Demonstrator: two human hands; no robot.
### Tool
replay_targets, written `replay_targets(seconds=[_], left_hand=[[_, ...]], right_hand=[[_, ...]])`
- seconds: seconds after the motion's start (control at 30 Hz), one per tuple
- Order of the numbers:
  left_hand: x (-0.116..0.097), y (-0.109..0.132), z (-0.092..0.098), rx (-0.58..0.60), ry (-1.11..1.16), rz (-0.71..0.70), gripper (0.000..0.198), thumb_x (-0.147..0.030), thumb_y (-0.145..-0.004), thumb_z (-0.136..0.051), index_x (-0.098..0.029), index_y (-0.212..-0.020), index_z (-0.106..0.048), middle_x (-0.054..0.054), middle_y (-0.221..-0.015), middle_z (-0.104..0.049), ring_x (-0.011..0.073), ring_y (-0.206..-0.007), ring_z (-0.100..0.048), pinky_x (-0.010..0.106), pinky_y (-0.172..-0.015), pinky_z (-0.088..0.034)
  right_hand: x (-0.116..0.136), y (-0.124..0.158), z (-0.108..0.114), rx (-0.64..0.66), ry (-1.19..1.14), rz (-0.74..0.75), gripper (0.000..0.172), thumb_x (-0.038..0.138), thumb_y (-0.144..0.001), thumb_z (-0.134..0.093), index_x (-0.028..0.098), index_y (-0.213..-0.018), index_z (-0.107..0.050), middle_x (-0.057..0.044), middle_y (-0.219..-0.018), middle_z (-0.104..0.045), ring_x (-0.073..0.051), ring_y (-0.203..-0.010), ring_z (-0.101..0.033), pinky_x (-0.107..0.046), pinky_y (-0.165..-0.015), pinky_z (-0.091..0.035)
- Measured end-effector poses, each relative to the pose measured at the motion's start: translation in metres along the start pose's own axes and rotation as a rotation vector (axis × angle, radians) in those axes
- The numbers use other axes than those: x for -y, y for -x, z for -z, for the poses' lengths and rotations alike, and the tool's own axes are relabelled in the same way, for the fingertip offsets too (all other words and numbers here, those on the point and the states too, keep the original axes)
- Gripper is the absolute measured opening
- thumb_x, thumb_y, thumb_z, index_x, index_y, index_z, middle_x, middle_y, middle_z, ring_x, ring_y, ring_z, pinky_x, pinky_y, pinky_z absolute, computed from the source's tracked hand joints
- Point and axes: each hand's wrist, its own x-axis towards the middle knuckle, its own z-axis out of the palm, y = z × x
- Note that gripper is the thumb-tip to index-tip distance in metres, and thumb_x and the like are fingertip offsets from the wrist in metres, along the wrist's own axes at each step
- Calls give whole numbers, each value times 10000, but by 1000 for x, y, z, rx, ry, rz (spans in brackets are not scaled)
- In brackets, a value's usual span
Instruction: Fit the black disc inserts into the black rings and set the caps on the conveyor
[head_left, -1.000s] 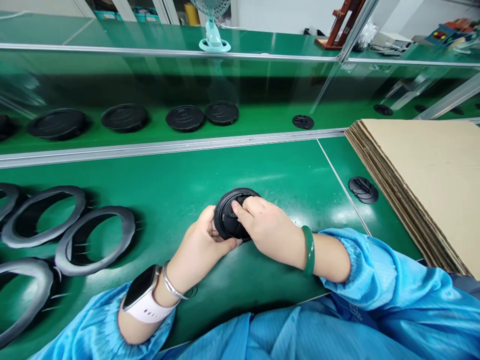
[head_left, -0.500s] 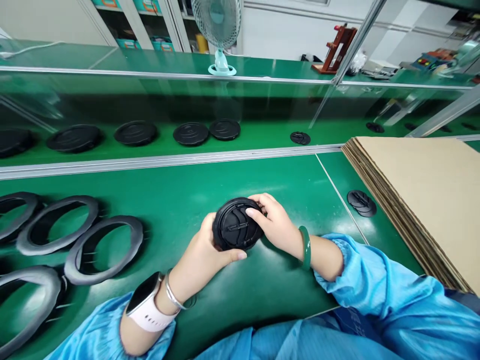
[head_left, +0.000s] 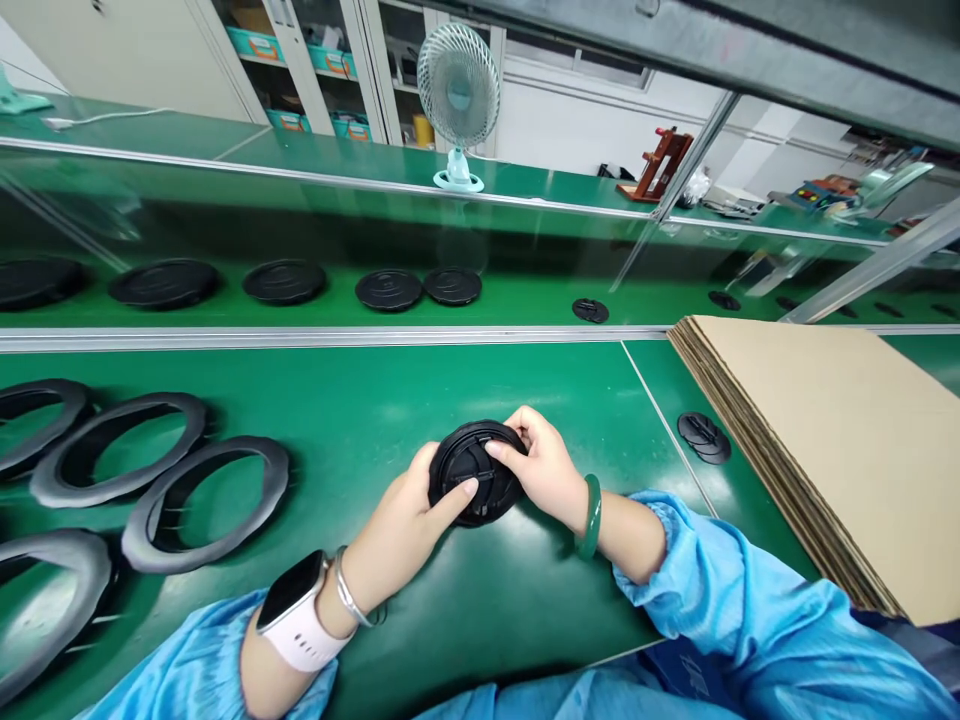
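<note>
Between both hands is a round black plastic cap-like part (head_left: 480, 490) with raised ribs on its face, held above the green tabletop. My left hand (head_left: 412, 510) grips it from the left, thumb lying over the face and fingers hidden behind. At the upper right rim, my right hand (head_left: 544, 465) pinches it, with the thumb pressed on the face and the fingers around the edge. Nearest on the right lies a small black disc part (head_left: 703, 438), apart from the hands. To the left, several large black rings (head_left: 262, 505) lie on the table.
Beyond a metal rail (head_left: 337, 338), several black round parts (head_left: 388, 290) rest on a green strip. A stack of brown cardboard sheets (head_left: 847, 420) sits at the right. A small fan (head_left: 459, 100) stands on the raised shelf behind the clear panel.
My left thumb has moved from the part's lower edge up onto its face. My right hand still pinches the rim. The view has tilted up slightly.
</note>
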Motion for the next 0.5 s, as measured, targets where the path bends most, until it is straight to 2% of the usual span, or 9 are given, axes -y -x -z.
replay_targets(seconds=[0.07,0.17,0.23,0.37,0.43,0.5], left_hand=[[0,0,1,-17,10,-1,388,-503,-924,-539,-227,-1195,-519,64,-1132,-692,274,-1052,-653,399,-908,-511],[1,0,2,-22,36,6,375,-515,-914,-539,-226,-1153,-534,67,-1099,-702,282,-1017,-663,416,-884,-524],[3,0,3,-15,61,9,363,-525,-905,-541,-224,-1109,-545,70,-1059,-712,291,-991,-672,427,-863,-534],[7,-2,1,-17,108,21,375,-524,-884,-571,-221,-1105,-549,81,-1074,-716,310,-1028,-672,449,-894,-534],[8,-3,0,-18,177,64,423,-543,-876,-577,-214,-1137,-526,89,-1074,-715,305,-992,-690,437,-851,-556],[6,-3,-2,-1,305,134,533,-587,-884,-545,-206,-1243,-447,90,-1013,-720,275,-848,-719,413,-743,-584]], right_hand=[[4,-2,3,158,-106,-31,348,424,-759,-767,196,-903,-547,19,-836,-608,-154,-787,-577,-297,-742,-485],[8,-4,7,371,-249,-94,580,449,-648,-881,189,-1060,-565,-24,-1025,-665,-186,-954,-634,-351,-901,-498],[7,-3,6,363,-247,-123,620,453,-596,-915,185,-1040,-576,-33,-1025,-679,-201,-962,-647,-369,-917,-503],[0,1,2,274,-182,-108,581,450,-573,-927,187,-973,-597,-21,-962,-694,-208,-913,-658,-363,-869,-522],[-3,-3,1,299,-164,-88,552,455,-603,-906,185,-980,-607,-26,-965,-704,-211,-908,-667,-353,-851,-532],[-2,-20,3,255,-16,-31,474,481,-683,-840,179,-972,-618,-36,-953,-720,-215,-885,-682,-341,-816,-548]])
